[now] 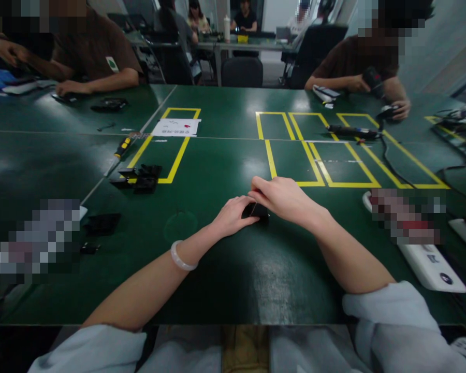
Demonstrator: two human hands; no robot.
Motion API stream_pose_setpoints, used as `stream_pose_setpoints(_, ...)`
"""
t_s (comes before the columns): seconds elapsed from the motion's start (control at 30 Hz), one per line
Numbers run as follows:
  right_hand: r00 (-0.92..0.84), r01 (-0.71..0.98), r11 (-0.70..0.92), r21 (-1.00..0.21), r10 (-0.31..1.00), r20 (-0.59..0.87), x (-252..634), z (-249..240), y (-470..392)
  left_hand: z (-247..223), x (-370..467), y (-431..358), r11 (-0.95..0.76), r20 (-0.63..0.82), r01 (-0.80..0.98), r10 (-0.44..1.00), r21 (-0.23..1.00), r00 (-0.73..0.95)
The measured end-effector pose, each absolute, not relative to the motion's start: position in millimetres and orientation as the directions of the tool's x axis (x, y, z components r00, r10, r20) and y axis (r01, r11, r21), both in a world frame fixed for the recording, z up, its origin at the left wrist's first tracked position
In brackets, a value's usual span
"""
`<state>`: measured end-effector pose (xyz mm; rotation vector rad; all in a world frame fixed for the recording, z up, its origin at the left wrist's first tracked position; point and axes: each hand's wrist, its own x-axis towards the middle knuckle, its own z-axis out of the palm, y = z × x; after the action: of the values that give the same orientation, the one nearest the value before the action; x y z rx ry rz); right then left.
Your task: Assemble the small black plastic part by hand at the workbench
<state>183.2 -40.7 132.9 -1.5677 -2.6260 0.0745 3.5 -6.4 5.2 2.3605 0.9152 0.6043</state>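
A small black part rests on the green table in front of me, partly covered by my fingers. My left hand, with a pale bangle on its wrist, grips this part from the left between thumb and fingers. Over its top my right hand is closed in a pinch. What those fingertips hold, if anything, is too small or hidden to make out. Left of my hands lie a cluster of black plastic parts, a flat black piece and a tiny black piece.
Yellow tape outlines mark the green table. A yellow-black screwdriver and a printed paper sheet lie farther left. At right are a corded black tool and a white device. Two people work across the table.
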Motion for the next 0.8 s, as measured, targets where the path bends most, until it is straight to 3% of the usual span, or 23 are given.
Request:
stream_pose_setpoints(0.2,-0.5,0.844,0.507,-0.175,0.862,0.088,185.9,128.9,-41.5,7.0,4.2,-6.4,-0.638,0.219,0.479,0.71,0.603,0.669)
stream_pose_setpoints(0.5,-0.475,0.871,0.477,-0.115,0.879,0.049,187.4,132.9,-42.0,8.8,4.5,-7.0,-0.641,0.213,0.49,0.71,0.591,0.671)
stream_pose_setpoints(0.8,-0.489,0.851,0.496,-0.171,0.868,0.084,185.4,129.6,-43.0,11.1,3.3,-7.2,-0.64,0.228,0.46,0.703,0.616,0.673)
